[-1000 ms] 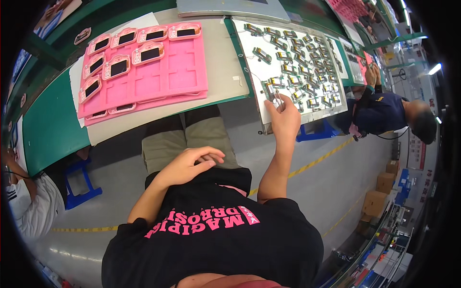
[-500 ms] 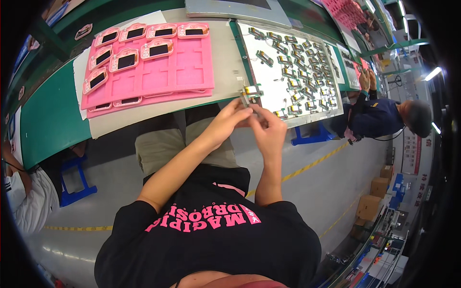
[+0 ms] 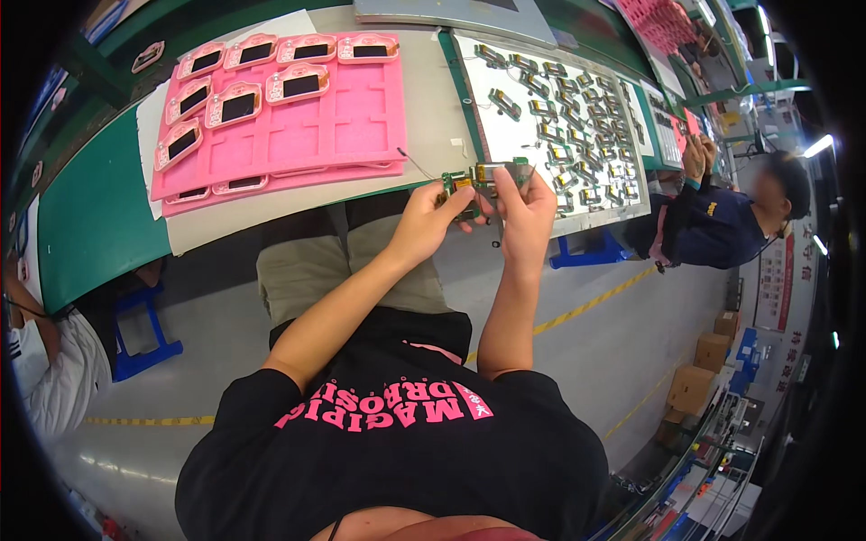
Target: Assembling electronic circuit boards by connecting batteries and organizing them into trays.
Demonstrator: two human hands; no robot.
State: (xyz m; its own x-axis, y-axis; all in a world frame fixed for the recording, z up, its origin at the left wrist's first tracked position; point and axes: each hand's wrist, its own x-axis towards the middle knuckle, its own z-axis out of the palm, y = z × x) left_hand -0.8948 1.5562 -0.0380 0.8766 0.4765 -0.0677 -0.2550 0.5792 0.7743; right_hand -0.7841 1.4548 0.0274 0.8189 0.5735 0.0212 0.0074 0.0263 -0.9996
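Note:
Over the table's front edge, my left hand (image 3: 422, 222) pinches a small green circuit board (image 3: 462, 184) with a yellowish part on it. My right hand (image 3: 527, 218) grips another green circuit board (image 3: 486, 171), its thumb on the face. The two boards meet or overlap; I cannot tell whether they are joined. A thin wire (image 3: 417, 163) sticks out to the left, and another dark lead hangs below between the hands. On the right lies a white tray (image 3: 487, 135) with many similar boards in loose rows.
To the left, a pink foam tray (image 3: 302, 142) holds several pink-framed screen units (image 3: 238, 106), with bare slots at its right; more units sit in a layer beneath. A grey panel (image 3: 451, 16) lies at the back. Another person (image 3: 713, 221) works at the far right near a blue stool (image 3: 591, 249).
My hands have turned the held part and spread slightly apart, so two green boards and loose wires now show between them. The right hand has risen a little toward the tray.

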